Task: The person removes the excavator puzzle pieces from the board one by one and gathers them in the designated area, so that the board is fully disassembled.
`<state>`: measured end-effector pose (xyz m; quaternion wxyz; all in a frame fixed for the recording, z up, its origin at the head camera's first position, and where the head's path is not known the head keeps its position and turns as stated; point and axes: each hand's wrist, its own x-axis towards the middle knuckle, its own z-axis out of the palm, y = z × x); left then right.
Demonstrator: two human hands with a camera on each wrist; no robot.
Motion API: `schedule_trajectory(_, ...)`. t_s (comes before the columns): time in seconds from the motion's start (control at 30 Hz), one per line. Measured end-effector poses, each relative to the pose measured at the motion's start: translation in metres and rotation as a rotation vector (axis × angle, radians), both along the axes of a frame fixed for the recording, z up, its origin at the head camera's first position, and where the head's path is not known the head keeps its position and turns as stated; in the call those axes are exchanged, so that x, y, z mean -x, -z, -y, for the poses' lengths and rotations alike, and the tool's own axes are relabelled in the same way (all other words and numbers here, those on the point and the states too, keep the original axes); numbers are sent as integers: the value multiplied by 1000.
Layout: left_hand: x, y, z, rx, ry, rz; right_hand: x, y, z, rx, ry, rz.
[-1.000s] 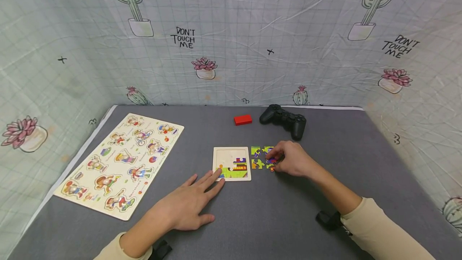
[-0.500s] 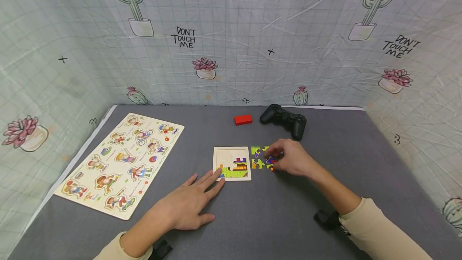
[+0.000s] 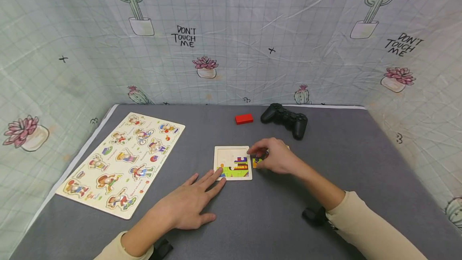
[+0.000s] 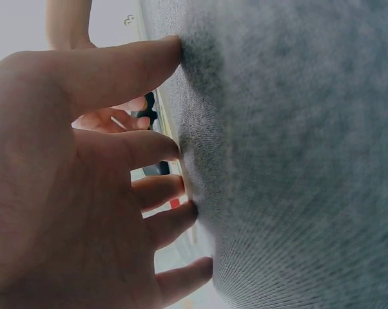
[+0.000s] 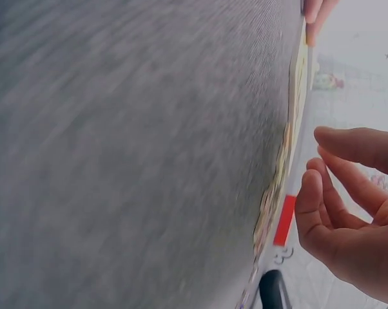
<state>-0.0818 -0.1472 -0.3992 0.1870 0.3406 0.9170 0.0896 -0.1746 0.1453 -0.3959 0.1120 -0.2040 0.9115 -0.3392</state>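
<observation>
My left hand [image 3: 189, 204] lies flat with spread fingers, its fingertips at the front left edge of a small square wooden jigsaw tray [image 3: 225, 152]. Green pieces and part of a coloured vehicle picture fill the tray's lower and right portion. My right hand [image 3: 278, 156] hovers at the tray's right edge with bent thumb and fingers. Beneath it are loose jigsaw pieces [image 3: 255, 163], mostly hidden by the hand. In the right wrist view, the bent fingers [image 5: 310, 193] and thumb sit above the row of pieces. I cannot tell whether a piece is between them.
A large peg puzzle board [image 3: 120, 165] with cartoon figures lies at the left. Behind the tray are a red block [image 3: 244, 119] and a black game controller [image 3: 284, 119]. A printed cloth [image 3: 231, 51] rises along the back and sides of the grey table [image 3: 245, 220].
My right hand has moved left from the right side of the loose pieces to the tray's right edge, covering most of the pieces. The left hand has stayed in place.
</observation>
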Motion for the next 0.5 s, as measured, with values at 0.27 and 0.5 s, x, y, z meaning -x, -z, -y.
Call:
schedule_trajectory(0.27,-1,1,1,-3,4,-24,4,1,17,11,-48,16)
schedule_trajectory(0.5,0,1,1,2,3,-12,6,3,25,-23,-48,38)
